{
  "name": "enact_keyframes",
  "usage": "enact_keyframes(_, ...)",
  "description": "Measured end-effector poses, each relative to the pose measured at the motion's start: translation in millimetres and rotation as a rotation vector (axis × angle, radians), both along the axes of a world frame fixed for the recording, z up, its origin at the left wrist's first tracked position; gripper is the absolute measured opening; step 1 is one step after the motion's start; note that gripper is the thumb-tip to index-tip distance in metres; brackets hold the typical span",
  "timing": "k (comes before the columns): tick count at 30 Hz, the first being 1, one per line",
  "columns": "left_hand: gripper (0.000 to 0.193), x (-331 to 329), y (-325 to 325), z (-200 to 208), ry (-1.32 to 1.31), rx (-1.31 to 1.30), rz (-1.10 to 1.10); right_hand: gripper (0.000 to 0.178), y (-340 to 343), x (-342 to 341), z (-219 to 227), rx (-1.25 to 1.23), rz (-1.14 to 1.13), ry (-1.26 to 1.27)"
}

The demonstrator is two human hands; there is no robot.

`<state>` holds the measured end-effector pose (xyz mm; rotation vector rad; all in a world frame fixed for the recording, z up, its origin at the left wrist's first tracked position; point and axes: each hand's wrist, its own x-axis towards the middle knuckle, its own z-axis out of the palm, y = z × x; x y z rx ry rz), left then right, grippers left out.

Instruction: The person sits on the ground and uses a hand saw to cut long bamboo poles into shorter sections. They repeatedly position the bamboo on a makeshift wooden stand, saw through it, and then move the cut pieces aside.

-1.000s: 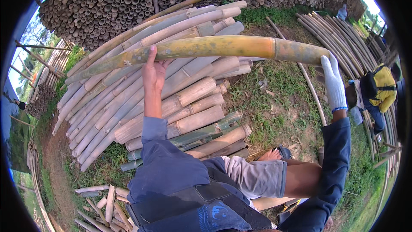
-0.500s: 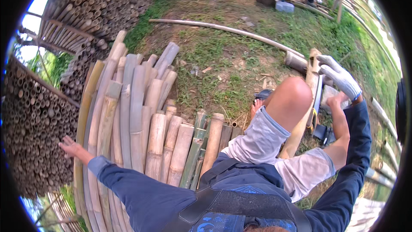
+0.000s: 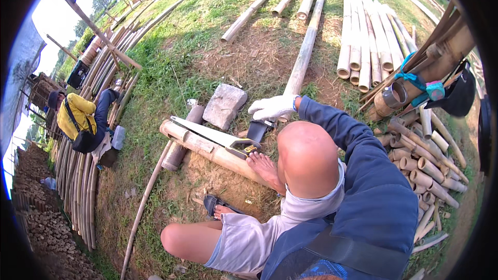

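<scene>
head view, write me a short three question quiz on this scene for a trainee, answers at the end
1. True or false: the gloved right hand is holding the saw.
2. Which thing lies just to the picture's left of that hand?
a) a ladder
b) a grey block
c) a coil of rope
3. Fill in the colour: the co-worker wears a ____ top.

Key: 1 false, the hand is apart from it; 2 b; 3 yellow.

Toward left edge of ground [image 3: 119, 192]: person in yellow [image 3: 79, 114], pale tub [image 3: 118, 137] alongside; toward right edge: black cap [image 3: 460, 92], hanging.
</scene>
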<state>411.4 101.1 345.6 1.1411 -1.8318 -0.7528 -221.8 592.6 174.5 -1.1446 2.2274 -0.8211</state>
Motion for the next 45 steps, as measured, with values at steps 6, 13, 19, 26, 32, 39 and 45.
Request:
enact_keyframes(6, 0.045, -177.4, -19.7, -6.7, -0.229, 0.039, -0.526, 0.063, 92.7, 87.3, -180.4, -0.308, -0.737, -0.06)
enact_keyframes(13, 0.051, -386.4, 48.1, 4.8, -0.576, 0.064, -1.037, 0.066, 167.1, 55.9, -262.8, -0.221, -1.135, -0.083)
enact_keyframes(19, 0.053, -512.2, 83.0, -36.3, -0.905, -0.311, -1.519, 0.069, 187.0, -86.6, -184.4, 0.194, -1.005, 0.027)
enact_keyframes(26, 0.053, -668.5, 93.8, -135.4, -1.071, -0.414, -1.815, 0.065, 167.0, -282.5, -93.8, 0.325, -1.122, 0.544)
enact_keyframes(32, 0.058, -901.6, 123.7, -234.6, -0.857, -0.684, -1.746, 0.088, 163.1, -337.3, -151.5, 0.393, -1.493, 0.425)
enact_keyframes(39, 0.09, -1181.9, 182.2, -291.7, -0.387, -0.732, -1.062, 0.08, 150.4, -357.9, -173.0, 0.205, -1.522, 0.467)
enact_keyframes(45, 0.107, -1245.9, 227.0, -307.6, -0.716, -0.59, -1.027, 0.076, 155.0, -356.1, -176.4, 0.145, -1.549, 0.434)
